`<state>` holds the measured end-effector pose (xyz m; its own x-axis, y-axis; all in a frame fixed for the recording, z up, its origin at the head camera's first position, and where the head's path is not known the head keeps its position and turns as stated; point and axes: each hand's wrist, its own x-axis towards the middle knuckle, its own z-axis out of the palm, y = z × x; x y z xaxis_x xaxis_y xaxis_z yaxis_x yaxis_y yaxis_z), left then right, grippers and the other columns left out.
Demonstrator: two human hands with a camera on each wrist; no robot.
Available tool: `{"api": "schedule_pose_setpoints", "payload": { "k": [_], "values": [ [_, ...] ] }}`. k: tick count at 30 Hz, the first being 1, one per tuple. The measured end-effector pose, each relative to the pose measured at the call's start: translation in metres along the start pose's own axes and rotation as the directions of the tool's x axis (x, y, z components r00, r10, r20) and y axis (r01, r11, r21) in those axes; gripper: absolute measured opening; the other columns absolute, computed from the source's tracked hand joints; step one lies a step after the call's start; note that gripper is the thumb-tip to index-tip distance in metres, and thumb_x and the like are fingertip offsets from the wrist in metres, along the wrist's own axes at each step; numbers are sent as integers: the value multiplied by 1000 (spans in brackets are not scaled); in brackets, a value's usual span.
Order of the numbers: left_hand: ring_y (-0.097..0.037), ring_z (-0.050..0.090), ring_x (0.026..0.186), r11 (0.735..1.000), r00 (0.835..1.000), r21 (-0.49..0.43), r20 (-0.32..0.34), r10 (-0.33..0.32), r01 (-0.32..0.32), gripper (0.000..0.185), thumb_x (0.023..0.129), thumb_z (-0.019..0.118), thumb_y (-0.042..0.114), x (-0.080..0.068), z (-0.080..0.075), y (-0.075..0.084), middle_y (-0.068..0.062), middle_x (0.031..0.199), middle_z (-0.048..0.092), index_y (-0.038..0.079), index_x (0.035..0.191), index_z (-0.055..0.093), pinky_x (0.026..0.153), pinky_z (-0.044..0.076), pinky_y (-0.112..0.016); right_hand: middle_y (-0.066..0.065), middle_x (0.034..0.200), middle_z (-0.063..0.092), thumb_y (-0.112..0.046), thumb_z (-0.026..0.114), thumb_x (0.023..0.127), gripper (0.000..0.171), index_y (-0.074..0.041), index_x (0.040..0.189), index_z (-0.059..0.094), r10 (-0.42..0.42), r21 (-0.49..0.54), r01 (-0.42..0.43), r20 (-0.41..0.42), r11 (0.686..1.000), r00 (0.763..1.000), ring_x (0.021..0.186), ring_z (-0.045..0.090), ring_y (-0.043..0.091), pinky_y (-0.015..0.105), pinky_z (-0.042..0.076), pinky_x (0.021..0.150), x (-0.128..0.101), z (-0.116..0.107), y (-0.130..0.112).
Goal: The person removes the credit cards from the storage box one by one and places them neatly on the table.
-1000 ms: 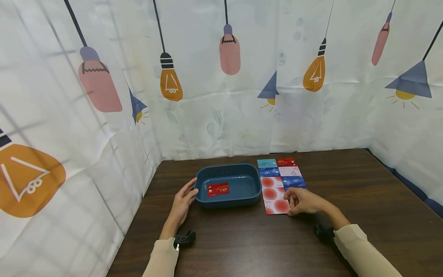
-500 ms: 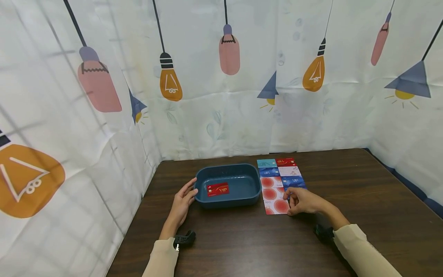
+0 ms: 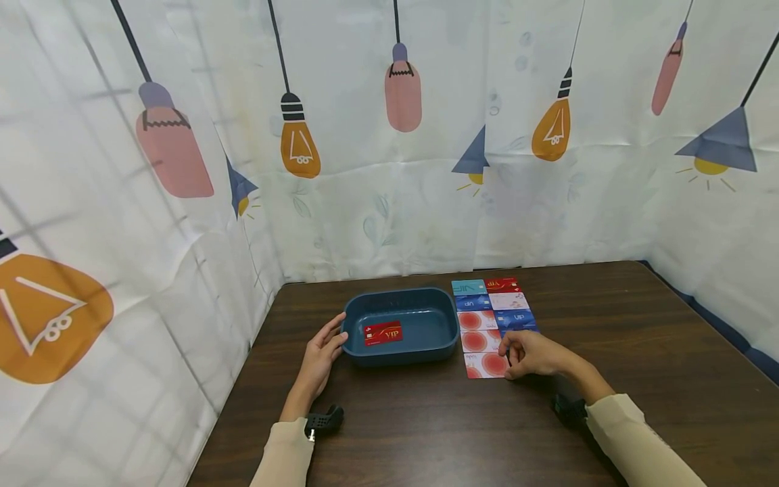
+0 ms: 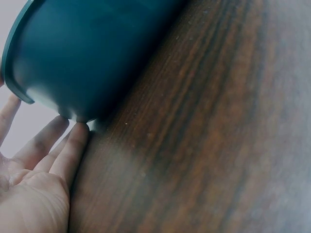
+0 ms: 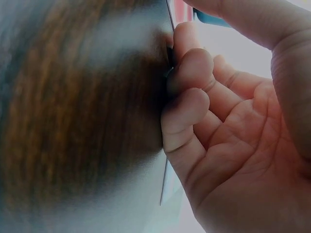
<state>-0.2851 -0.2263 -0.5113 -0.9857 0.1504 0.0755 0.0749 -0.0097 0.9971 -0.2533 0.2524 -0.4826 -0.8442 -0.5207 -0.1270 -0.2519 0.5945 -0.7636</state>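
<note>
Brown table [image 3: 608,325], lower centre: tray, cards.
Our left hand [image 3: 319,358] touches tray [image 3: 402,352], fingers straight; right hand [image 3: 532,355] fingers curled on a card [image 3: 487,365].

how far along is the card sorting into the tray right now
Early, by the look of it. Done: one red VIP card lies in the blue tray. In hand: the right hand curls its fingers at the edge of a card in the near end of the grid, while the left hand rests against the tray's left side. Left: about nine cards remain laid out on the table beside the tray.
</note>
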Motion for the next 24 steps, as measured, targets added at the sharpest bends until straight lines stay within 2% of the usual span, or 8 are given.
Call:
{"api": "schedule_pose_setpoints", "payload": {
  "k": [17, 24],
  "values": [
    [-29, 48, 142, 1000, 1000, -13, -3, 15, -15, 53, 105, 60, 27, 1, 1, -1, -16, 158, 44, 19, 155, 46, 96, 51, -16, 2, 76, 60, -18, 83, 86, 40, -2, 113, 59, 0, 4, 0, -2, 1000, 1000, 64, 54, 9, 21, 46, 58, 1, 0, 0],
    [-32, 45, 144, 1000, 1000, -14, 4, 7, -7, 52, 105, 59, 26, 1, 0, -1, -16, 158, 44, 19, 155, 46, 99, 51, -17, 2, 76, 60, -19, 83, 86, 38, -3, 112, 60, 5, -8, -5, -6, 1000, 1000, 63, 54, 9, 22, 46, 57, 1, 1, 0]
  ]
}}
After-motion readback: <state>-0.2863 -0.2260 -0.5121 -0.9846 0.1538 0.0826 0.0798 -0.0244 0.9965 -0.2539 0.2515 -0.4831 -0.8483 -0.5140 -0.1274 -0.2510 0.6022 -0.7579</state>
